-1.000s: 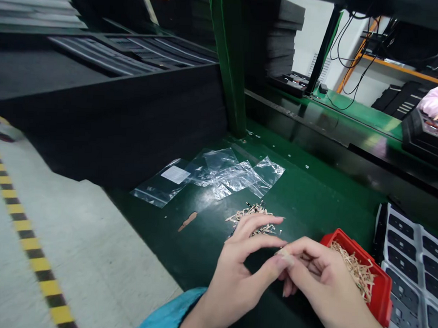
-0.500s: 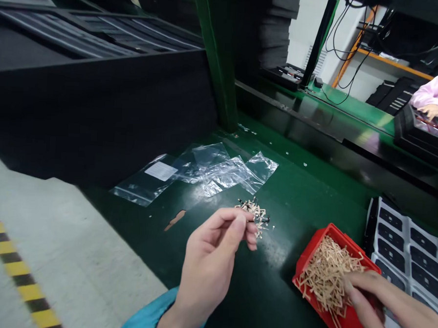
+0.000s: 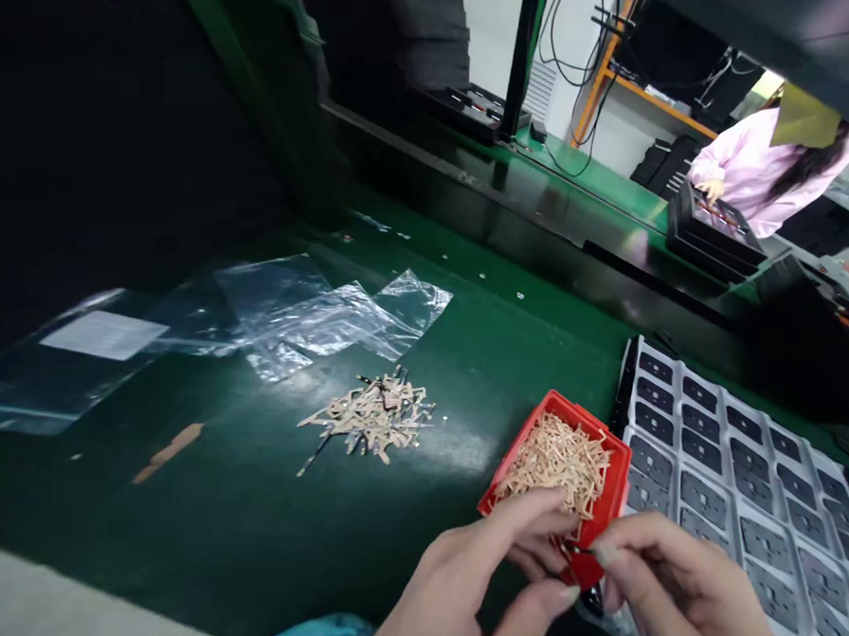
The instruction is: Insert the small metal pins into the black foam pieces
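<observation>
In the head view my right hand [image 3: 674, 578] pinches a small thin dark piece [image 3: 580, 551] between thumb and forefinger. Close beside it is my left hand [image 3: 482, 577], its thumb and fingers apart around the piece's other end; whether they touch it I cannot tell. Both hands are over the near edge of a red plastic bin [image 3: 615, 499], which holds many thin tan paper-like strips [image 3: 556, 458]. A loose pile of similar tan strips with dark bits [image 3: 377, 410] lies on the green table [image 3: 258, 499], left of the bin.
Clear plastic bags [image 3: 339, 318], one with a white label [image 3: 103, 334], lie at the left. A torn tan scrap [image 3: 168, 452] is nearer. A grey tray of dark flat parts [image 3: 737, 458] stands right of the bin. Across the bench a person in pink [image 3: 749, 164] works at black trays [image 3: 714, 229].
The view has swung right. My left hand has moved from near the pile to the bin, meeting my right hand. My right hand has come out of the strips and pinches the dark piece.
</observation>
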`<action>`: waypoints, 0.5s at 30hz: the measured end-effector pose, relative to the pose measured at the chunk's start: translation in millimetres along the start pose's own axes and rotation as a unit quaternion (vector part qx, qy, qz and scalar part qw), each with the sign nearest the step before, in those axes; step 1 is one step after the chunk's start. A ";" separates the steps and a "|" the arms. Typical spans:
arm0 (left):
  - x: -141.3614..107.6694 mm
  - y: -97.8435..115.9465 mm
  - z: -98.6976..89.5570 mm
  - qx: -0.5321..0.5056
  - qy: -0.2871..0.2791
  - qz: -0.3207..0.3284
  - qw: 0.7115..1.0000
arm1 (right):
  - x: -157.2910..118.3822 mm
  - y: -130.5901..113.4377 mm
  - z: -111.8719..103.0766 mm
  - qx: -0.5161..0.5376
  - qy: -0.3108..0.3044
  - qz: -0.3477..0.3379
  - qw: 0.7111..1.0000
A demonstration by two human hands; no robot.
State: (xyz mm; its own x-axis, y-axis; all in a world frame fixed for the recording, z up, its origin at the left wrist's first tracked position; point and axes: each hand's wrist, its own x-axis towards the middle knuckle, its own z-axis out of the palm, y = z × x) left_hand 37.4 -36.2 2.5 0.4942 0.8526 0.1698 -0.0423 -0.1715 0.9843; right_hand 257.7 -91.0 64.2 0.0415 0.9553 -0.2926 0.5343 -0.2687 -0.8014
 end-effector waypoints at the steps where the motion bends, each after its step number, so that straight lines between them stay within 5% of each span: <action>1: -0.2 0.1 -1.1 0.028 0.000 -0.017 0.999 | -3.8 7.9 -7.9 -0.005 0.022 0.008 1.000; 6: 3.8 -2.0 -3.7 0.085 0.021 -0.010 0.996 | -25.8 69.5 -41.6 -0.193 0.123 -0.052 0.972; 10: 7.7 -0.5 3.5 0.070 0.033 0.022 0.997 | -38.1 110.4 -34.9 -0.311 0.077 -0.088 0.943; 15: 7.1 5.8 16.7 0.021 0.088 0.040 0.995 | -40.5 112.9 -21.0 -0.291 0.068 -0.066 0.952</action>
State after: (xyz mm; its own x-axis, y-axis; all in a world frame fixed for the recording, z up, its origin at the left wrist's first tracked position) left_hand 55.2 -39.3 8.6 0.3307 0.9080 0.2574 -0.0369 -0.2601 0.9649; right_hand 334.1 -157.4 -3.5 0.0287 0.9938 -0.1070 0.9181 -0.0685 -0.3904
